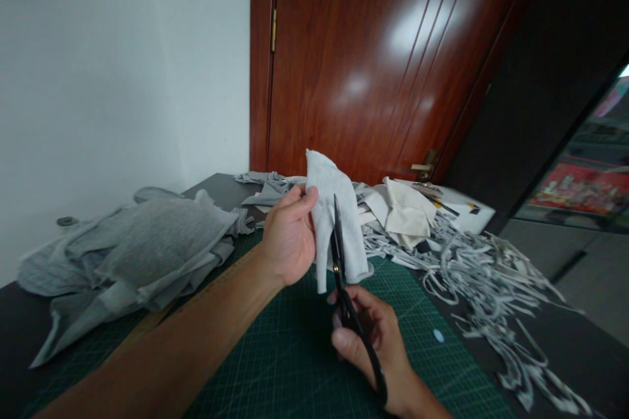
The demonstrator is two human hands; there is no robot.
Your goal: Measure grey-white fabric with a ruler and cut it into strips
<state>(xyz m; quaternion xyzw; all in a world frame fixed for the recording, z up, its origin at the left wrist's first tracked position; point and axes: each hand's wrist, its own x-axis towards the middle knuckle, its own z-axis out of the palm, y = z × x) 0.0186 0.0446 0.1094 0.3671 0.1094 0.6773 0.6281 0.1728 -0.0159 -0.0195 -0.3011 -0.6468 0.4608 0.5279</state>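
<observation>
A left hand (287, 239) pinches a pale cloth (337, 219) by its left edge and holds it upright above a green mat (275, 366), its long axis running near vertical. Just below, the right hand (373, 340) grips black scissors (344, 275), blades pointing up along that axis and nearly shut on the cloth's lower middle. Cut strips (491, 281) lie to the right, grey fabric (132, 245) to the left.
</observation>
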